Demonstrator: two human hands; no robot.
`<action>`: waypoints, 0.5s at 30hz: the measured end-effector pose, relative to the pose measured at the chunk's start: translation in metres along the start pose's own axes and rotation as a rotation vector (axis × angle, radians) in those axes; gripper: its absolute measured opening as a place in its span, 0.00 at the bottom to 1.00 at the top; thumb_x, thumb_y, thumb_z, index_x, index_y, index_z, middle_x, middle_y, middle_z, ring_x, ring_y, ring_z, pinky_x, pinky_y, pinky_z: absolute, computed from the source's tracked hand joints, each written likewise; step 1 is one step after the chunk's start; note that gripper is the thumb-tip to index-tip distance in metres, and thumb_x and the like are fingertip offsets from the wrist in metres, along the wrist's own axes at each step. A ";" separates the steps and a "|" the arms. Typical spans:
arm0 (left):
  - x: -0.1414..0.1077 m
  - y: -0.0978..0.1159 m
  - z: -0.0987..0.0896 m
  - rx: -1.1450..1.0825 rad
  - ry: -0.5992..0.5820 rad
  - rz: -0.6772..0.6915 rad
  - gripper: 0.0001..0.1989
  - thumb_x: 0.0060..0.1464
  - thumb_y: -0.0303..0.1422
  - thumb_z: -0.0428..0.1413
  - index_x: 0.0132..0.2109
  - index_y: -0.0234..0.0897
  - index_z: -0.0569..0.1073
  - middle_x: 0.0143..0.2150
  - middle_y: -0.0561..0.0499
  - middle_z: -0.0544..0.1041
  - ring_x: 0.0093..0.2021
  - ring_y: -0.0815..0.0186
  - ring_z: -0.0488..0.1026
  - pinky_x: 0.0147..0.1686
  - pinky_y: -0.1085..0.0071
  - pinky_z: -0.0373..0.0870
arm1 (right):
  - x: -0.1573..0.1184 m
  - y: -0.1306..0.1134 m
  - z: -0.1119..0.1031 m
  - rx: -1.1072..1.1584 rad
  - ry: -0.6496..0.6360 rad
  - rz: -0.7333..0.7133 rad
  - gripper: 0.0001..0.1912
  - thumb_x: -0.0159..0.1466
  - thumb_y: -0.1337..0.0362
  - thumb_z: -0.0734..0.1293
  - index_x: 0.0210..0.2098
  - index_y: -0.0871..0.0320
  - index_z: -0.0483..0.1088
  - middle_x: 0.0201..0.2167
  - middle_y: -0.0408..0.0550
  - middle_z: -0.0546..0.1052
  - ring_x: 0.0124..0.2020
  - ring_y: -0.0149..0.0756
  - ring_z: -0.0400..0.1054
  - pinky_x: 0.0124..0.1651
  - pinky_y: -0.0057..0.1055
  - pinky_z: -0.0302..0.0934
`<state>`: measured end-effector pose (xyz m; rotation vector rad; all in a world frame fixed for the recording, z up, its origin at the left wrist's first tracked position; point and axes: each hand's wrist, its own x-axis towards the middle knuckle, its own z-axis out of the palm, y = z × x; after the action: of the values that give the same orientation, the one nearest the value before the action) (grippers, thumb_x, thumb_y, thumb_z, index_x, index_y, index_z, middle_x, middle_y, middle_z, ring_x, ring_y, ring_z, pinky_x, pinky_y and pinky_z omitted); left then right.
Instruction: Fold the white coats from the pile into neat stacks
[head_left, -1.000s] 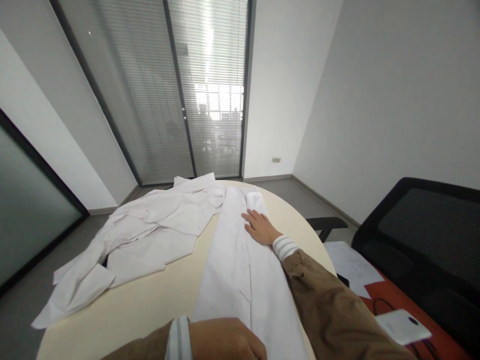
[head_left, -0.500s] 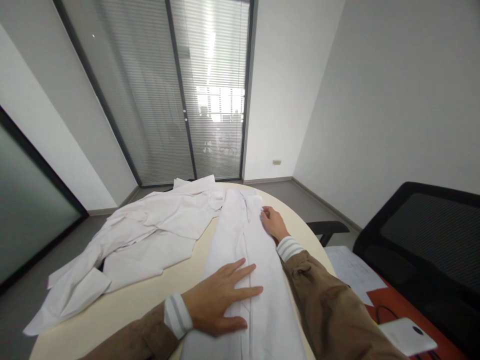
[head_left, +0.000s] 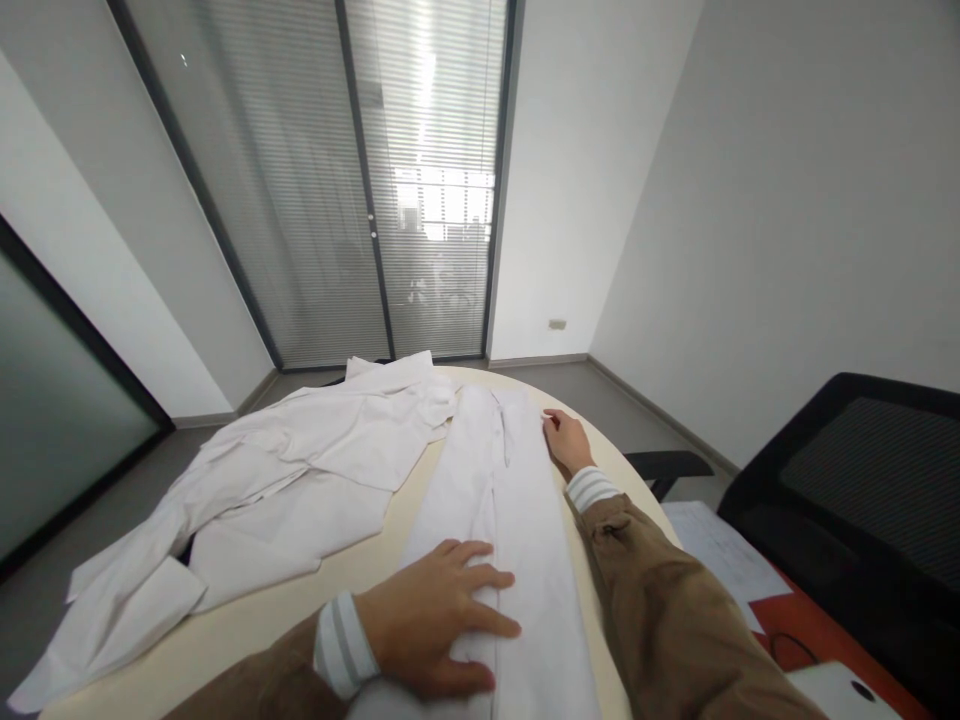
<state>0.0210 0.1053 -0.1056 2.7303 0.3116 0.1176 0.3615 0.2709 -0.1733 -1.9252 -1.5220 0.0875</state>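
A white garment (head_left: 517, 520), folded into a long narrow strip, lies flat on the round table with a seam or fold line along its middle. My left hand (head_left: 442, 615) rests palm down on its near part, fingers spread. At its far right edge, my right hand (head_left: 568, 440) has its fingers curled together in a pinch. A bit of white cloth shows at those fingertips, though the exact grip is partly hidden. Left of the strip, a second white garment (head_left: 300, 450) lies loosely spread and wrinkled, its near end hanging over the table's left side.
The pale round tabletop (head_left: 262, 620) shows between the two garments. On the right stands a black mesh chair (head_left: 862, 490). Papers (head_left: 724, 550), a cable and a white device (head_left: 840, 692) lie on a red surface (head_left: 814, 610) beside the table. Blinds cover the glass partition (head_left: 315, 200).
My right hand has shifted slightly right, along with the garment's far right edge. My left hand has slid a little nearer to me over the cloth. The view has tilted slightly.
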 end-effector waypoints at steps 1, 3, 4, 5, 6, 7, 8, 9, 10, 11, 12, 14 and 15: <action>0.001 -0.001 0.002 0.006 0.033 0.003 0.25 0.57 0.50 0.55 0.60 0.53 0.70 0.64 0.48 0.68 0.65 0.43 0.60 0.63 0.42 0.54 | 0.004 0.002 0.000 -0.009 0.007 0.011 0.20 0.67 0.61 0.59 0.53 0.58 0.75 0.45 0.54 0.81 0.47 0.41 0.74 0.53 0.33 0.63; 0.003 -0.003 0.007 0.019 0.075 0.027 0.26 0.57 0.49 0.55 0.60 0.52 0.69 0.60 0.48 0.71 0.63 0.45 0.62 0.65 0.41 0.51 | 0.011 0.004 0.001 -0.024 0.010 0.025 0.20 0.66 0.60 0.59 0.51 0.57 0.76 0.47 0.54 0.80 0.49 0.42 0.73 0.55 0.34 0.61; 0.005 -0.005 0.009 0.024 0.080 0.044 0.26 0.56 0.49 0.56 0.61 0.52 0.69 0.59 0.47 0.71 0.63 0.44 0.61 0.65 0.39 0.48 | 0.014 0.004 0.001 -0.030 0.007 0.030 0.19 0.66 0.59 0.60 0.50 0.57 0.77 0.47 0.54 0.80 0.49 0.42 0.73 0.55 0.34 0.61; 0.006 -0.007 0.011 0.029 0.080 0.056 0.27 0.55 0.49 0.57 0.61 0.52 0.69 0.59 0.47 0.71 0.65 0.43 0.59 0.65 0.37 0.46 | 0.017 0.003 0.001 -0.035 0.005 0.035 0.19 0.66 0.58 0.60 0.50 0.56 0.77 0.46 0.53 0.81 0.49 0.43 0.73 0.54 0.34 0.61; 0.006 -0.008 0.013 0.033 0.078 0.061 0.27 0.54 0.48 0.57 0.61 0.53 0.69 0.59 0.46 0.70 0.66 0.41 0.57 0.65 0.36 0.45 | 0.019 0.003 0.002 -0.040 0.003 0.042 0.19 0.66 0.57 0.60 0.49 0.55 0.78 0.46 0.52 0.81 0.49 0.43 0.73 0.53 0.35 0.61; 0.007 -0.010 0.014 0.034 0.074 0.062 0.28 0.54 0.48 0.58 0.61 0.53 0.68 0.60 0.45 0.68 0.68 0.39 0.54 0.65 0.34 0.44 | 0.022 0.002 0.002 -0.044 0.003 0.052 0.19 0.66 0.56 0.60 0.47 0.55 0.78 0.45 0.52 0.81 0.48 0.44 0.73 0.52 0.35 0.62; 0.007 -0.011 0.014 0.032 0.069 0.060 0.29 0.53 0.48 0.59 0.62 0.54 0.68 0.62 0.45 0.67 0.69 0.37 0.52 0.64 0.34 0.45 | 0.024 0.001 0.003 -0.047 0.003 0.063 0.19 0.66 0.54 0.60 0.46 0.54 0.79 0.44 0.52 0.81 0.47 0.44 0.73 0.51 0.35 0.62; 0.007 -0.011 0.014 0.028 0.062 0.058 0.29 0.53 0.47 0.59 0.62 0.54 0.67 0.64 0.45 0.65 0.69 0.36 0.51 0.64 0.33 0.45 | 0.025 0.000 0.004 -0.050 0.004 0.077 0.20 0.65 0.53 0.60 0.44 0.54 0.80 0.42 0.53 0.82 0.45 0.45 0.73 0.50 0.35 0.62; 0.007 -0.012 0.013 0.023 0.057 0.055 0.29 0.53 0.47 0.59 0.62 0.54 0.67 0.66 0.45 0.62 0.70 0.35 0.50 0.64 0.33 0.46 | 0.027 -0.001 0.004 -0.053 0.006 0.090 0.20 0.65 0.52 0.61 0.41 0.55 0.80 0.41 0.53 0.82 0.44 0.45 0.74 0.49 0.35 0.62; 0.006 -0.012 0.012 0.019 0.050 0.053 0.29 0.54 0.47 0.58 0.63 0.54 0.67 0.68 0.45 0.60 0.70 0.35 0.49 0.63 0.32 0.46 | 0.029 -0.001 0.005 -0.054 0.006 0.101 0.20 0.64 0.50 0.61 0.39 0.55 0.80 0.39 0.54 0.82 0.43 0.46 0.73 0.48 0.36 0.62; 0.006 -0.012 0.011 0.013 0.042 0.052 0.29 0.55 0.47 0.58 0.63 0.55 0.66 0.69 0.45 0.58 0.70 0.34 0.49 0.63 0.32 0.46 | 0.030 -0.002 0.006 -0.052 0.006 0.108 0.20 0.63 0.50 0.62 0.37 0.55 0.80 0.37 0.54 0.82 0.42 0.46 0.73 0.47 0.35 0.62; 0.006 -0.011 0.009 0.002 0.024 0.046 0.28 0.56 0.47 0.57 0.63 0.55 0.66 0.71 0.46 0.56 0.70 0.35 0.48 0.63 0.31 0.46 | 0.034 -0.003 0.008 -0.038 0.005 0.113 0.18 0.62 0.50 0.63 0.35 0.55 0.80 0.36 0.52 0.82 0.41 0.45 0.73 0.45 0.34 0.62; 0.006 -0.011 0.008 -0.004 0.017 0.044 0.28 0.57 0.48 0.56 0.64 0.55 0.66 0.71 0.46 0.56 0.71 0.35 0.47 0.63 0.31 0.45 | 0.036 -0.004 0.009 -0.026 0.006 0.113 0.17 0.62 0.51 0.63 0.35 0.55 0.79 0.36 0.51 0.82 0.41 0.44 0.73 0.45 0.33 0.62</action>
<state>0.0259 0.1136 -0.1164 2.7342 0.2560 0.1529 0.3656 0.3074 -0.1656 -2.0298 -1.4157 0.1121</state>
